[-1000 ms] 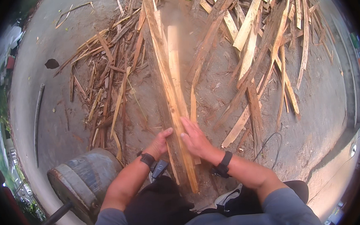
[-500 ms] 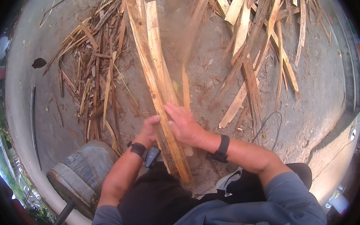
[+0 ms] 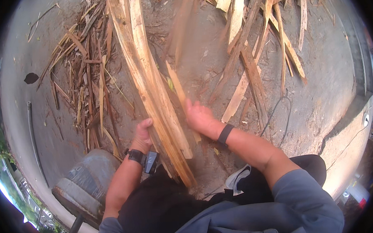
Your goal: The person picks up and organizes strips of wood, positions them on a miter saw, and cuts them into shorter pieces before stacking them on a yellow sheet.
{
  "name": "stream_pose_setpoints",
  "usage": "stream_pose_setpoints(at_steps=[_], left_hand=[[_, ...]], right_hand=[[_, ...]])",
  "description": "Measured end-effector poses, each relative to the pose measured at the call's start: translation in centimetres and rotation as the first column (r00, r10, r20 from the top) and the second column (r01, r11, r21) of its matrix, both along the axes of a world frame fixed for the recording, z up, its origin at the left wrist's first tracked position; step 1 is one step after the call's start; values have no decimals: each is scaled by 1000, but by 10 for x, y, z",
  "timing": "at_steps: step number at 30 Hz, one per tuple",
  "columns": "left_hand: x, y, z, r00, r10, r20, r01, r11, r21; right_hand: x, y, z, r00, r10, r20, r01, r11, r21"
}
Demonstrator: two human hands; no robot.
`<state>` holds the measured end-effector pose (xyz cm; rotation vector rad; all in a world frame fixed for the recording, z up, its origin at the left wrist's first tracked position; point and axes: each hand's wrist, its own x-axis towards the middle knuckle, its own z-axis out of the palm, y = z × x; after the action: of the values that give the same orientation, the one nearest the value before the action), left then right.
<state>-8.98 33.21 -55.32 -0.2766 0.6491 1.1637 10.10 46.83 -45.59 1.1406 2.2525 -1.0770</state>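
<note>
Long split wooden planks (image 3: 144,85) slope from the top of the view down to my lap. My left hand (image 3: 143,131) is closed on their left edge, thumb uppermost and most of its fingers hidden beneath. Just right of the planks, my right hand (image 3: 201,117) is closed around a short, pale, pointed wood strip (image 3: 175,83). The strip's tip leans up and to the left, and its lower end shows below the hand. Beyond it, a brown length of wood (image 3: 182,20) looks smeared by motion.
Dark splinters and bark strips (image 3: 88,75) lie heaped at the left. More split slats (image 3: 249,31) spread at the far right. A grey cylindrical container (image 3: 85,176) lies beside my left forearm. A thin dark cable (image 3: 286,110) loops on the ground, and a pipe (image 3: 34,138) lies far left.
My right hand has left the planks and moved right, onto the pale strip. That strip now leans left where it stood straighter. The left hand stays at the planks' edge. The whole view has shifted slightly.
</note>
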Motion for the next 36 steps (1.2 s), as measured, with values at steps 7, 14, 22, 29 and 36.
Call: stream_pose_setpoints(at_steps=[7,14,22,29,36], left_hand=[[9,8,4,999,-27,26,27,1000,4],[10,7,1,999,-28,24,28,1000,11],[28,18,-17,999,-31,5,31,999,16],[26,11,-16,998,-47,-43,44,996,-83],[35,22,1,995,-67,-80,57,990,-126]], right_hand=[[44,-22,-45,971,-97,-218,19,942,-334],[78,32,-19,898,354,-261,-438,771,-461],[58,243,-4,660,-506,-556,486,851,-197],[-30,228,-19,849,-112,-516,232,957,173],[-78,260,-85,991,-106,-80,128,928,349]])
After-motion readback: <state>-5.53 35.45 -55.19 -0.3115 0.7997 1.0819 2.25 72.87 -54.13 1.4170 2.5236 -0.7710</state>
